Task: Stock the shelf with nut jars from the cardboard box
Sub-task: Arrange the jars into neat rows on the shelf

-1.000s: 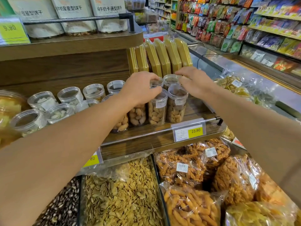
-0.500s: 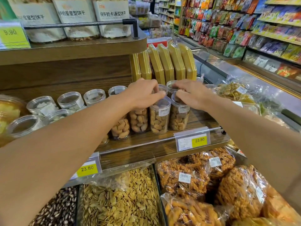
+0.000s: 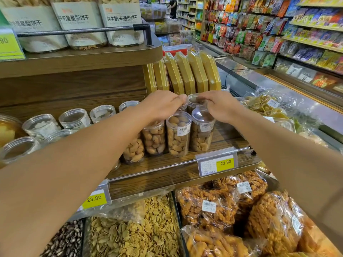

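Bright, even store light; wide-angle bending at edges, foreground arms slightly soft.

Clear nut jars point(image 3: 178, 133) crowd the middle of the wooden shelf point(image 3: 228, 135), standing cap to cap in rows. To their right a bare strip of board lies open up to the shelf's end. Upright yellow boxes point(image 3: 185, 73) wall off the back, and the upper shelf point(image 3: 81, 58) overhangs the jars on the left. A metal rail point(image 3: 167, 166) with price tags point(image 3: 217, 165) fences the front edge.
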Tool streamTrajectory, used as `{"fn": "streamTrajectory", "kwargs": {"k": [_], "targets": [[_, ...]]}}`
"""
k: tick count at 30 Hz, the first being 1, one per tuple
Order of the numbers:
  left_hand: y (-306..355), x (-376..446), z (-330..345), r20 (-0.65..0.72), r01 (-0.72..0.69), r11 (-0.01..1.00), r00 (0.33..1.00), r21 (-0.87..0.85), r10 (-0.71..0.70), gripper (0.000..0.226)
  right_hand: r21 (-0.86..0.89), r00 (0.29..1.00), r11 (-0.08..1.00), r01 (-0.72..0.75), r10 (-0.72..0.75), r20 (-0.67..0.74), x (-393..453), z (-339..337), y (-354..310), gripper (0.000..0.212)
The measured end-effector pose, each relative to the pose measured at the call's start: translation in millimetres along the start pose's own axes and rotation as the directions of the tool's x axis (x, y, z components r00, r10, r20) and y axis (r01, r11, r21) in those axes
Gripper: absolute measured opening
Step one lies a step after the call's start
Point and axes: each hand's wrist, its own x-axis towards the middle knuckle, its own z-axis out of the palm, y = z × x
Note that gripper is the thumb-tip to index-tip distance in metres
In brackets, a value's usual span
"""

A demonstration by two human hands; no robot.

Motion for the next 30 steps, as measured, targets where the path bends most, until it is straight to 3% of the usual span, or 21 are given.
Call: {"fn": "streamTrajectory", "kwargs": {"k": [3, 6, 14, 17, 21, 28, 30], "targets": [[-5, 5, -4, -0.033, -0.009, 0.996, 0.999, -0.092, 0.006, 0.041, -0.052, 1.0, 0.998, -0.025, 0.024, -0.01, 9, -3, 6, 0.052], [-10, 13, 1, -0.133, -0.026, 0.999, 0.991, -0.039, 0.02, 0.023, -0.048, 1.0, 0.999, 0.004, -0.004, -0.004, 14, -4, 9, 0.052], [-14, 19, 1, -0.205, -0.004, 0.999, 0.979, 0.032, 0.011, 0.021, -0.141, 0.999, 0.989, 0.035, -0.04, -0.03, 27, -9, 10, 0.028], [-18, 20, 2, -0.22, 0.018, 1.0, 0.975, -0.023, -0.022, 0.022, -0.154, 0.998, 0.988, 0.016, -0.026, -0.06, 28, -7, 6, 0.022], [-16, 27, 11, -0.28, 0.016, 1.0, 0.96, 0.023, -0.009, 0.034, -0.119, 0.998, 0.993, -0.014, 0.007, -0.061, 27, -7, 3, 0.022], [-12, 29, 8, -0.244, -0.01, 1.0, 0.97, -0.024, 0.004, 0.015, -0.076, 0.995, 0.997, -0.032, 0.025, -0.094, 25, -6, 5, 0.019], [-9, 29, 11, -0.259, -0.016, 0.999, 0.965, 0.031, 0.024, 0.024, -0.071, 0.994, 0.997, -0.031, 0.024, -0.103, 24, -6, 6, 0.02]]}}
